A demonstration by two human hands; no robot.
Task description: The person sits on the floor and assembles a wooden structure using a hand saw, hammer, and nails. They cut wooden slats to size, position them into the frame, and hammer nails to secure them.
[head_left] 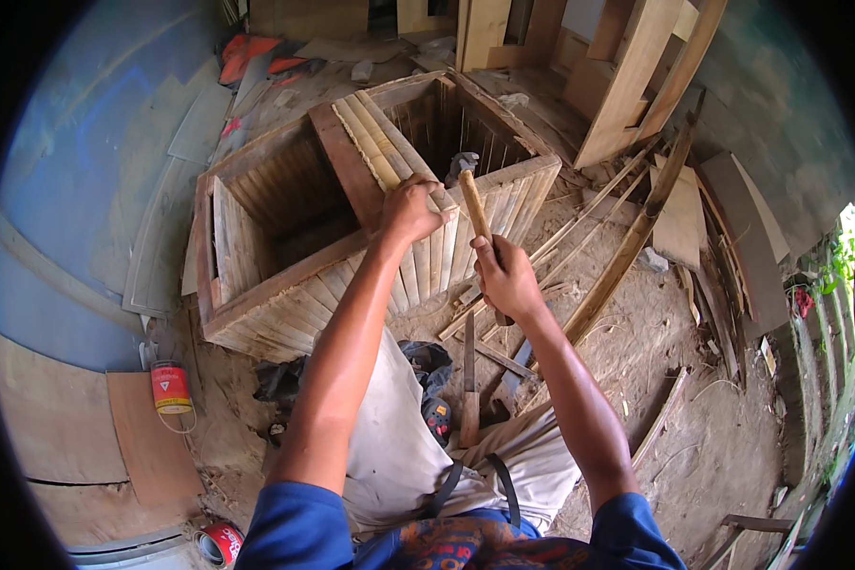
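Note:
A slatted wooden crate with two open compartments stands on the dirt floor in front of me. A bundle of pale wooden strips lies across the crate's middle divider. My left hand presses down on the near end of those strips at the crate's top edge. My right hand grips the wooden handle of a hammer. The hammer's grey metal head points away from me, just above the crate's right compartment and beside my left hand.
A red tin can stands at the left and another can lies near my left knee. A long-bladed tool and dark rags lie by my legs. Long wooden slats, boards and panels are scattered to the right and back.

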